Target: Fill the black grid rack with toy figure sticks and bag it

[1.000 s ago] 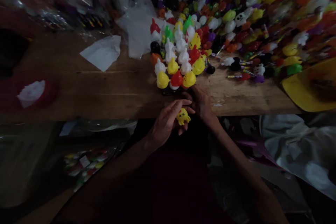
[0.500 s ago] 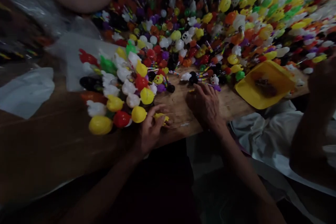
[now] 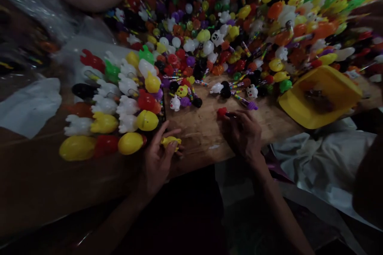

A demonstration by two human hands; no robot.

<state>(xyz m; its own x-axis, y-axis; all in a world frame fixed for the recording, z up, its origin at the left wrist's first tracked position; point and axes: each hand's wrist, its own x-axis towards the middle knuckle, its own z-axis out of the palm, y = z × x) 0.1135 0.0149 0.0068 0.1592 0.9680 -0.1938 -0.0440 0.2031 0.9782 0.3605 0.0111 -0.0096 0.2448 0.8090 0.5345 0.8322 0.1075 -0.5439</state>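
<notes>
My left hand is closed around a small yellow toy figure, thumb on top, over the table near its front edge. Close beside it stand rows of balloon-like plastic toys in yellow, white, red, green and black. A dark edge shows under their right side. My right hand pinches a thin dark stick with a red toy top, low over the wood. Beyond the right hand lie pens with purple, black and white figure tops. A smaller cluster of figure-topped pens lies between the hands, farther back.
A large heap of colourful toy tops and pens covers the back of the wooden table. On the right sits a yellow tray-like container with small pieces inside. Another person's pale clothing is beside it. Clear plastic and a white sheet lie left.
My left hand has moved left with the yellow figure, and the rows of toys beside it lean farther left. My right hand has drawn back and now shows the red-topped stick.
</notes>
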